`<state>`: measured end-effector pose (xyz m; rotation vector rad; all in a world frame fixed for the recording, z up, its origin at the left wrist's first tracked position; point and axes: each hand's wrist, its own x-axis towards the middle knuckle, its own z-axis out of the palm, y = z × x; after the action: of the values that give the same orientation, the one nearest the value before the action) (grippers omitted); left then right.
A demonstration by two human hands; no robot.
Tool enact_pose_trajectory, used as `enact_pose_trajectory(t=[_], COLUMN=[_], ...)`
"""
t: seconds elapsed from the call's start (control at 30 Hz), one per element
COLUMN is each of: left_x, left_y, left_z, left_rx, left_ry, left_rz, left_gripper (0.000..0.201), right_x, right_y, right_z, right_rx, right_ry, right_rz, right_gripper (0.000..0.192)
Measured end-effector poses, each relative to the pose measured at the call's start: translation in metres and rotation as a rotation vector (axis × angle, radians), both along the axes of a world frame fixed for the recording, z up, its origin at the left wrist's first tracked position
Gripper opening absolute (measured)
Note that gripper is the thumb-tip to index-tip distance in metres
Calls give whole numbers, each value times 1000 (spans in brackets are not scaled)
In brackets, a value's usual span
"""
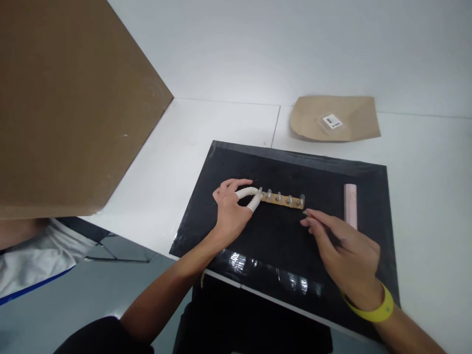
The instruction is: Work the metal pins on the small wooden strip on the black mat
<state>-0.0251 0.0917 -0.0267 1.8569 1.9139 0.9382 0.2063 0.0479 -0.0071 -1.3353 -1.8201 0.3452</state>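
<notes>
Both forearms reach over the black mat (280,236). At the mat's middle lies a brass strip (283,199) with upright screws, long axis left-right. Left hand (230,211) pinches its left end between two white-taped fingers (248,192). Right hand (344,250), fingertips together, touches its right end; a pink bar (350,204) lies just right.

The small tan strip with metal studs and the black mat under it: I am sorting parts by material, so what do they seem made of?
The small tan strip with metal studs looks like wood or fibreboard: matt, light brown; its studs glint silver like metal. The black mat looks like plastic film or sheet: glossy, with reflections at its near edge. The left hand pinches the strip's end.
</notes>
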Motion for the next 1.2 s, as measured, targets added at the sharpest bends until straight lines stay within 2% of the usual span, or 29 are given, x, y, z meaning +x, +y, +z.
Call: enact_pose_trajectory(t=[0.27, 0.9, 1.2], left_x=[-7, -19, -37], left_y=[-1, 8, 6], left_z=[-4, 7, 23], left_rx=[16, -91, -150], left_ry=[28, 81, 82], left_rz=[-58, -203, -331], left_gripper=[13, 17, 54], right_x=[1, 1, 1], right_y=[-2, -3, -3], right_z=[-5, -4, -3], right_rx=[-42, -18, 5], right_ry=[29, 31, 23], right_rz=[16, 64, 75], right_gripper=[18, 17, 16])
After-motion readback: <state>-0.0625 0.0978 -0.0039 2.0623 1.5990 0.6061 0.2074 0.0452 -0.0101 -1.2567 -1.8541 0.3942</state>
